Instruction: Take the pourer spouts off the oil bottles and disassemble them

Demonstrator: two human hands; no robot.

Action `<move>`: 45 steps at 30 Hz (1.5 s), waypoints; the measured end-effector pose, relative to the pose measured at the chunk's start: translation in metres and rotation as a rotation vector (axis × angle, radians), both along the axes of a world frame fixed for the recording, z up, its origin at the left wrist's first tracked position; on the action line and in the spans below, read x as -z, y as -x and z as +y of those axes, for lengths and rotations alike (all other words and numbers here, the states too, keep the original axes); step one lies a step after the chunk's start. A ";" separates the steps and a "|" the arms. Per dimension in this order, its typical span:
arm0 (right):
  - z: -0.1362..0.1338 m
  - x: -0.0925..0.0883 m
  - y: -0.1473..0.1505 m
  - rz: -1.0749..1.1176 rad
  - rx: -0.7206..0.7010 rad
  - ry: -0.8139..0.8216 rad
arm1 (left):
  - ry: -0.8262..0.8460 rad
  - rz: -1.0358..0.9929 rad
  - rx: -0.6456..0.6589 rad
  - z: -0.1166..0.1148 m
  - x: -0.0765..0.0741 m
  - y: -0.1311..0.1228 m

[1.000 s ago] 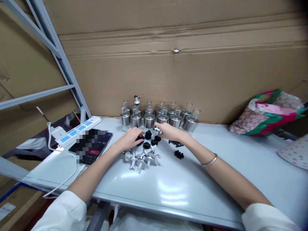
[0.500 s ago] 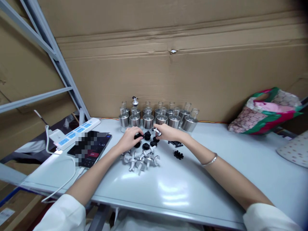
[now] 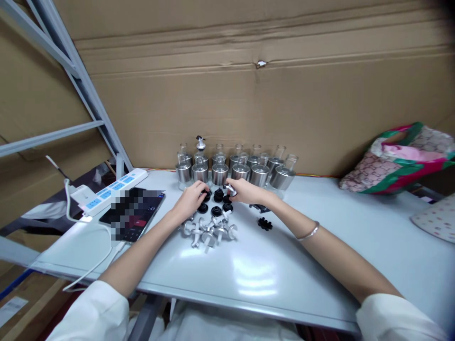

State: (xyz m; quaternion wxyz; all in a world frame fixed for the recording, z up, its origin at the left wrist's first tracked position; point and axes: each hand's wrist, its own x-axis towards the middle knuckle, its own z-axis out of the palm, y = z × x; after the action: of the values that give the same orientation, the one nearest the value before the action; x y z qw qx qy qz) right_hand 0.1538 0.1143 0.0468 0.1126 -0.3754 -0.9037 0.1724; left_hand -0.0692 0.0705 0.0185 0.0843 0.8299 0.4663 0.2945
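Observation:
Several black stoppers (image 3: 216, 210) stand on the pale table between my hands. My left hand (image 3: 192, 201) has its fingers curled at the group's left side, at a black stopper (image 3: 207, 195); whether it grips this is unclear. My right hand (image 3: 242, 190) pinches a small silver spout (image 3: 231, 190) with a dark tip, above the stoppers on the right. In front lies a pile of silver spout parts (image 3: 208, 238). Behind stand two rows of glass and metal bottles (image 3: 220, 174); one back-row bottle carries a silver spout with a black tip (image 3: 201, 143).
At the left are a phone (image 3: 142, 221), a white power strip (image 3: 115, 190) and a white cable. Small black parts (image 3: 265, 224) lie right of the pile. A patterned bag (image 3: 394, 163) sits at the right, with cardboard behind the table.
The camera view has shifted slightly. My left fingers have moved a little relative to the black stoppers, and more of the stopper beside them shows. My right hand still holds the spout.

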 end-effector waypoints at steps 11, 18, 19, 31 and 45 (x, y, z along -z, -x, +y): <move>-0.011 0.002 0.014 0.039 0.058 0.028 | 0.030 0.052 0.058 0.003 0.002 0.003; -0.024 -0.006 0.005 0.044 0.130 -0.103 | 0.020 0.122 0.027 0.001 0.004 0.002; -0.028 -0.007 0.001 0.053 0.150 -0.139 | 0.015 0.145 0.016 0.000 0.003 0.002; -0.097 0.009 -0.041 0.293 0.123 -0.277 | -0.266 0.161 0.148 -0.057 -0.024 -0.043; -0.124 0.003 -0.026 0.584 0.118 -0.275 | -0.636 0.184 0.230 -0.077 -0.016 -0.059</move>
State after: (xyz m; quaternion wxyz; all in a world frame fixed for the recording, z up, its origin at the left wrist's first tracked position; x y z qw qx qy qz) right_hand 0.1803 -0.0098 0.0439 0.4267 -0.3430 -0.8247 0.1422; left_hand -0.0106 -0.0065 0.0347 -0.1882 0.8848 0.2605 0.3375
